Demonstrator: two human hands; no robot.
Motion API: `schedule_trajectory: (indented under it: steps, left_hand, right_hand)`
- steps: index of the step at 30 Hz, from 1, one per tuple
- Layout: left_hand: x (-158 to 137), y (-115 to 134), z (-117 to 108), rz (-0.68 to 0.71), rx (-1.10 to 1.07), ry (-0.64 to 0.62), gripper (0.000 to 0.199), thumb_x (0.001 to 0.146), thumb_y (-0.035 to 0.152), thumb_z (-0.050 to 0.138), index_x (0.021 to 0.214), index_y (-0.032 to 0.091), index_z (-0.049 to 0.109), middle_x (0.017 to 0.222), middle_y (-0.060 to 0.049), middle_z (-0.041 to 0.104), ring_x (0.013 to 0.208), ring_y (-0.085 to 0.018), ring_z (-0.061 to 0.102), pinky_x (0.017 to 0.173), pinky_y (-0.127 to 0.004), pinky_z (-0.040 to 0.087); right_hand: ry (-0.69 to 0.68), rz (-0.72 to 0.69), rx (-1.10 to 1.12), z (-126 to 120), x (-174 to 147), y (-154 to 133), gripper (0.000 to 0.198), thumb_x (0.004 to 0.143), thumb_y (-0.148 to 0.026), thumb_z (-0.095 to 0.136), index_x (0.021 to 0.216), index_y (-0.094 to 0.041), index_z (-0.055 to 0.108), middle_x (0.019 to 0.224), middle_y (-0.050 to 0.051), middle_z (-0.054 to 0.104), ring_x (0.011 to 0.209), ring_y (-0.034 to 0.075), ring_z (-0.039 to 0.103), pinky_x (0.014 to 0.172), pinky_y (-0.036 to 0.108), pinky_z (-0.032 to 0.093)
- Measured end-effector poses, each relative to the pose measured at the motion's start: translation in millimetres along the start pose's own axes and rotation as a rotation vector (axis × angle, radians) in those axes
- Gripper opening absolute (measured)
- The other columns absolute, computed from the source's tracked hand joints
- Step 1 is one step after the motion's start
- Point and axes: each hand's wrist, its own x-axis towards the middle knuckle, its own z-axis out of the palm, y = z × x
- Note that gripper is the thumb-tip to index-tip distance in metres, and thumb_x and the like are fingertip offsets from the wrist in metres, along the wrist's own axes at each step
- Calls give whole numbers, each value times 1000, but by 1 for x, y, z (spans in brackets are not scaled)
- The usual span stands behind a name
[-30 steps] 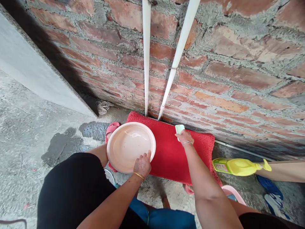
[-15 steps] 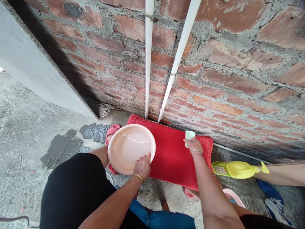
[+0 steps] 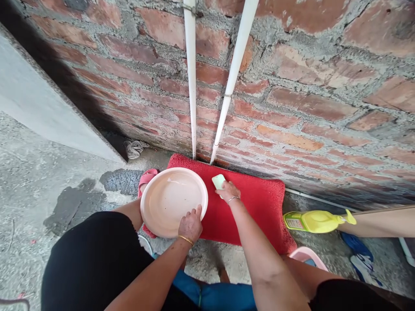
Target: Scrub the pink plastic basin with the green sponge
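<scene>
Brick wall (image 3: 292,86) ahead, rough mortar, two white pipes (image 3: 191,77) running down it to the edge of a red mat (image 3: 259,211). Concrete floor (image 3: 29,181) around, dark and wet-looking at left.

Pale pink basin (image 3: 152,194) sits on the mat's left end. Shine inside suggests shallow water; a few specks show. Left hand (image 3: 191,225) is at the near right rim, fingers curled inward over it and apparently clamped on it, thumb hidden. Probably a steadying hold, since a light basin could tip or slide on soft cloth.

Right hand (image 3: 228,191) has its fingers clamped on a green block (image 3: 218,180), likely a scrub brush, underside hidden. It is over the mat just right of the basin, toward the wall; cannot tell how hard it presses. Gripped by the sides, presumably for control.

Yellow bottle (image 3: 319,221) beyond the mat's right end, pump top outward, perhaps put there for easy reach.
</scene>
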Motion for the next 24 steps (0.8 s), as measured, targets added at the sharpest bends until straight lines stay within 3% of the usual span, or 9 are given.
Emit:
schedule_trajectory:
  steps: [6, 9, 11, 14, 19, 24]
  left_hand:
    - [0, 2, -1, -18, 0, -10, 57, 83, 11, 32, 139, 21, 30, 101, -13, 55, 87, -21, 55, 69, -31, 45]
    - [0, 1, -1, -23, 9, -22, 57, 83, 12, 34, 139, 21, 30, 102, -13, 55, 87, -20, 56, 70, -30, 45]
    - [0, 1, -1, -22, 17, -23, 58, 82, 12, 36, 139, 21, 30, 102, -12, 55, 88, -20, 55, 70, -29, 44]
    - [0, 0, 0, -14, 26, -17, 60, 80, 10, 38, 139, 21, 30, 103, -12, 55, 89, -20, 55, 70, -29, 45]
    - [1, -1, 3, -13, 38, -1, 60, 80, 10, 37, 139, 21, 31, 103, -11, 56, 89, -20, 55, 70, -30, 45]
    - [2, -1, 5, -7, 42, 4, 59, 80, 9, 36, 138, 20, 32, 101, -11, 56, 87, -20, 56, 69, -30, 45]
  right_hand:
    - [38, 280, 62, -29, -9, 114, 43, 69, -61, 56, 91, -24, 58, 101, 6, 56, 92, 22, 57, 74, 32, 42]
    - [83, 391, 108, -36, -16, 145, 42, 70, -61, 55, 88, -23, 59, 100, 8, 57, 89, 23, 57, 72, 34, 42]
    - [120, 418, 139, -40, -16, 147, 43, 70, -62, 54, 89, -23, 59, 100, 9, 58, 90, 25, 57, 72, 35, 42]
    - [151, 359, 161, -47, -4, 129, 44, 69, -62, 55, 89, -23, 59, 103, 9, 56, 91, 24, 56, 74, 34, 41]
    - [103, 299, 169, -50, 25, 99, 41, 69, -59, 56, 90, -24, 59, 103, 6, 56, 92, 21, 56, 78, 33, 41]
    - [95, 327, 160, -53, 27, 132, 43, 68, -61, 56, 87, -23, 59, 102, 7, 58, 93, 23, 57, 78, 35, 42]
